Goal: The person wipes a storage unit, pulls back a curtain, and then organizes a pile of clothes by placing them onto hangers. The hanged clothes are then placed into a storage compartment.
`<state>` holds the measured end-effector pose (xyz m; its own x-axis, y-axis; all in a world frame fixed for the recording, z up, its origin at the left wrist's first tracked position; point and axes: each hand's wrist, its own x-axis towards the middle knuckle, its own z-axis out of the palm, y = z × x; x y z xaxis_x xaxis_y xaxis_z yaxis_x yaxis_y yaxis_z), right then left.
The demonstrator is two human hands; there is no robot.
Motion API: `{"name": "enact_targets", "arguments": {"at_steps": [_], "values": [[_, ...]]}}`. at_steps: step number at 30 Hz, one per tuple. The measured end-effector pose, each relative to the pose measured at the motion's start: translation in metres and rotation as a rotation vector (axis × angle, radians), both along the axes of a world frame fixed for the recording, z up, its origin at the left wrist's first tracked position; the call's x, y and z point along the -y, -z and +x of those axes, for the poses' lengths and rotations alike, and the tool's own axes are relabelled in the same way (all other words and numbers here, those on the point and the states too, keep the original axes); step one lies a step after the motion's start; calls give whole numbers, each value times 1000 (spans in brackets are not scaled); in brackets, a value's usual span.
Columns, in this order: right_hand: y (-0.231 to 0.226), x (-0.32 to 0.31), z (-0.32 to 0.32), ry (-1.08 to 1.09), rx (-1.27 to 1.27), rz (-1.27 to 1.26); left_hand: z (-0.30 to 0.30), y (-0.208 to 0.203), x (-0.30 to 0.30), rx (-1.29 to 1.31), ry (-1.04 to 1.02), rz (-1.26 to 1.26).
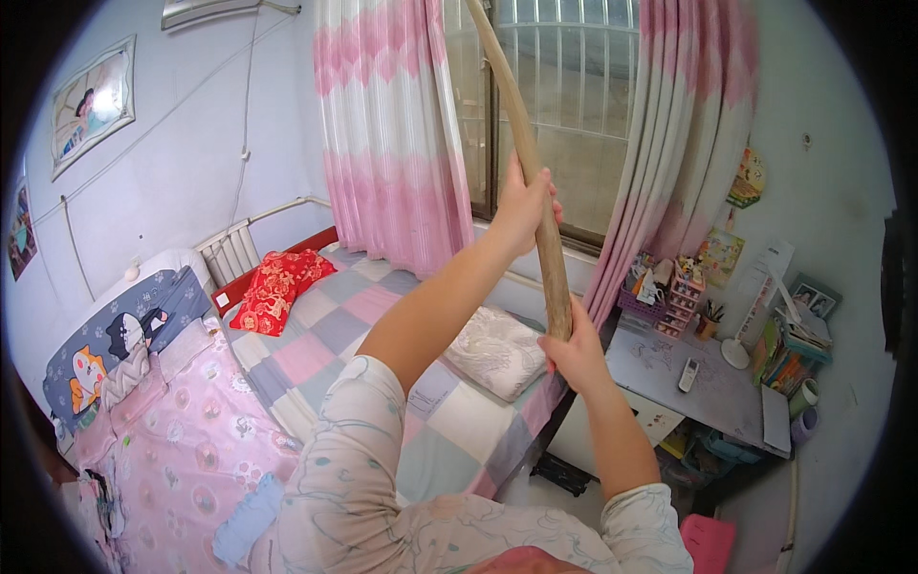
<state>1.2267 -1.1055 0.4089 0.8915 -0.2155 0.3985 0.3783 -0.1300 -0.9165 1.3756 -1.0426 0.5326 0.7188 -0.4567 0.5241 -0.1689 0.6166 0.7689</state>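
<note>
A long, slightly curved wooden pole [553, 270] rises in front of me, tilted to the left at its top. Its upper end runs out of view past the window. My left hand [526, 208] is wrapped round it partway up, with that arm stretched out. Lower down, my right hand [576, 350] grips the pole near its bottom end. Behind the pole are the barred window [583, 105] and the pink and white curtains, the left curtain [387, 134] and the right curtain [650, 124].
A bed with a checked sheet [335, 330] lies ahead, holding a red patterned cushion [277, 292] and a pale pillow [495, 352]. Pink bedding [191, 450] is at left. On the right stands a desk [650, 368] with a remote control [688, 375], small drawers [681, 301] and books [789, 349].
</note>
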Motion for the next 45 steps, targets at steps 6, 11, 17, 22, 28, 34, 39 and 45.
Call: {"name": "enact_targets", "arguments": {"at_steps": [6, 11, 17, 22, 28, 34, 39, 45], "values": [[-44, 41, 83, -83, 46, -107, 84, -35, 30, -9, -216, -10], [-91, 53, 178, -65, 156, -223, 159, -77, 25, 7, -407, -1], [-180, 96, 284, -54, 77, -270, 181, -17, -16, 456, -828, 442], [-219, 63, 380, -108, 39, -364, 115, 99, -87, 396, -808, 641], [-223, 58, 442, -361, 100, -80, 55, 162, -143, 57, -831, 743], [-32, 95, 344, -540, 72, 204, 68, 151, -134, 117, -789, 570], [158, 116, 185, -705, -100, 175, 150, 124, -34, -195, -423, 181], [229, 104, 104, -321, -102, -376, 149, 115, -12, -209, -517, -128]]}}
